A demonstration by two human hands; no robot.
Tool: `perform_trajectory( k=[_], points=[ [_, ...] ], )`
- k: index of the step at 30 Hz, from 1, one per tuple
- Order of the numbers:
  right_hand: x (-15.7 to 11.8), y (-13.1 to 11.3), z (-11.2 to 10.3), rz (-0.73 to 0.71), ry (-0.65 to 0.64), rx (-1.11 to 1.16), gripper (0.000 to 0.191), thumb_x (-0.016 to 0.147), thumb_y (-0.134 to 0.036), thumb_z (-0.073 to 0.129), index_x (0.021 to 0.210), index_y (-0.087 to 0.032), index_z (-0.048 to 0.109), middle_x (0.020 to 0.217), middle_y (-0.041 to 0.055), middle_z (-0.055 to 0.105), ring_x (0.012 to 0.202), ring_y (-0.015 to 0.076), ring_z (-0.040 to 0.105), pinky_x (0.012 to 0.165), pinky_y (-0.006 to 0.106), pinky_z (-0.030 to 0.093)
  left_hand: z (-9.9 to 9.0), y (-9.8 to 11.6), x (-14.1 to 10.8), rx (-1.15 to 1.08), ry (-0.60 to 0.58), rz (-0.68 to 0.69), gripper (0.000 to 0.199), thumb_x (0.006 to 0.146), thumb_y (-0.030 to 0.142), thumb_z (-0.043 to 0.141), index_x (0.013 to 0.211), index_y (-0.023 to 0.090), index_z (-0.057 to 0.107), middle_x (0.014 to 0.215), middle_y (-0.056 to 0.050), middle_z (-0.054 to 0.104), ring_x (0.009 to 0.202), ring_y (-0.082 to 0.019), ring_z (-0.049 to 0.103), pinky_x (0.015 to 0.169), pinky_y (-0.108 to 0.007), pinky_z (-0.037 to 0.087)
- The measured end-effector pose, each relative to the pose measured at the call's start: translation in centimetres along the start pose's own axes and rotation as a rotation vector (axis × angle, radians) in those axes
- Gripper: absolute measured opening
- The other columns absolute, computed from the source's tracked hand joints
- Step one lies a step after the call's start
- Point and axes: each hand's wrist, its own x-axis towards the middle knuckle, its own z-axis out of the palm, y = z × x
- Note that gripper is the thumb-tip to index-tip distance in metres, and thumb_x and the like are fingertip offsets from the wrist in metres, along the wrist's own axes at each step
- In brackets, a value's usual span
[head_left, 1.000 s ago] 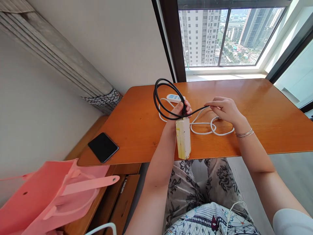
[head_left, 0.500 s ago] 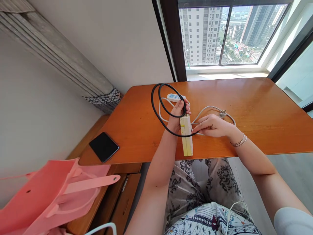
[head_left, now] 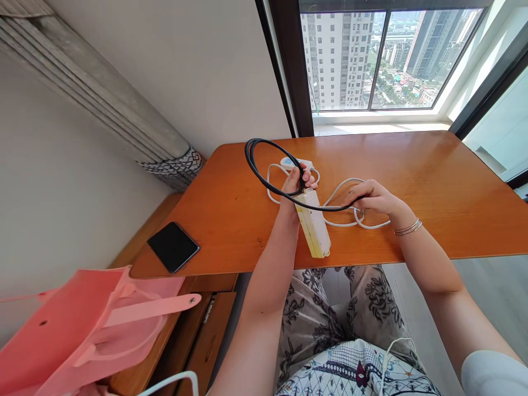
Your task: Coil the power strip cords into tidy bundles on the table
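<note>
My left hand [head_left: 297,181] is closed round the gathered loops of a black cable [head_left: 264,176]. From that grip a long yellowed-white block [head_left: 315,223], probably an old power strip, slants down towards me, its lower end near the table's front edge. Out to the right, my right hand [head_left: 373,197] pinches a stretch of the same cable, which runs across the top of the block. Beyond the left hand lies a white power strip [head_left: 289,163] with blue sockets, partly hidden. Its white cord [head_left: 340,224] curls over the table below and behind my right hand.
A dark phone [head_left: 173,247] lies at the left of the brown wooden table [head_left: 445,192]. Below it, a pink bag [head_left: 82,330] sits beside a wooden drawer unit [head_left: 212,335]. Behind the table are a window [head_left: 371,60] and a tied curtain [head_left: 173,165].
My right hand has moved right and slightly up, drawing the black cable out straighter. The loops have narrowed and shifted left. The yellowed block has tilted and turned its face towards me.
</note>
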Motion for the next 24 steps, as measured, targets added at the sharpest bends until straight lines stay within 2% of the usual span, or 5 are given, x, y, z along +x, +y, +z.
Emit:
perform_trajectory(
  k=[3,5,10,14,24],
  points=[
    [0.0,0.2,-0.1,0.046,-0.033,-0.011,0.027,0.078,-0.019,0.061,0.093,-0.017,0.083,0.082,0.005,0.076,0.069,0.0146,0.061,0.06,0.025,0.045,-0.1,0.0,0.1,0.01,0.004,-0.001,0.033,0.105,0.035,0.053,0.077,0.019,0.057,0.058,0.006,0.037,0.046,-0.005,0.038,0.047,-0.016,0.04],
    [-0.1,0.3,-0.1,0.071,-0.073,-0.011,0.027,0.078,-0.019,0.061,0.094,-0.016,0.083,0.082,0.0054,0.077,0.068,0.0142,0.06,0.059,0.024,0.044,-0.2,0.0,0.3,0.007,0.023,0.045,0.032,0.103,0.037,0.056,0.077,0.019,0.058,0.059,0.006,0.039,0.047,-0.005,0.039,0.049,-0.015,0.041],
    [0.1,0.3,0.4,0.109,-0.257,-0.02,0.031,0.081,-0.021,0.062,0.104,-0.014,0.083,0.083,0.0058,0.077,0.066,0.0128,0.057,0.058,0.023,0.041,-0.2,-0.2,0.2,-0.017,0.097,0.15,0.029,0.102,0.037,0.057,0.079,0.019,0.059,0.062,0.005,0.044,0.05,-0.005,0.042,0.052,-0.015,0.044],
    [0.3,0.5,0.9,0.126,-0.359,-0.053,0.035,0.084,-0.023,0.062,0.111,-0.011,0.081,0.085,0.0063,0.077,0.063,0.0105,0.053,0.056,0.022,0.038,-0.1,-0.3,-0.1,-0.053,0.08,0.16,0.026,0.103,0.032,0.057,0.08,0.019,0.06,0.063,0.005,0.046,0.052,-0.005,0.044,0.053,-0.015,0.044],
    [0.0,0.3,0.1,0.164,-0.34,-0.066,0.032,0.083,-0.025,0.064,0.105,-0.011,0.082,0.08,0.0047,0.075,0.065,0.0109,0.054,0.058,0.022,0.041,-1.1,-0.1,1.0,-0.051,0.064,0.116,0.025,0.101,0.034,0.061,0.08,0.02,0.059,0.062,0.006,0.043,0.048,-0.005,0.041,0.053,-0.016,0.047]
  ],
)
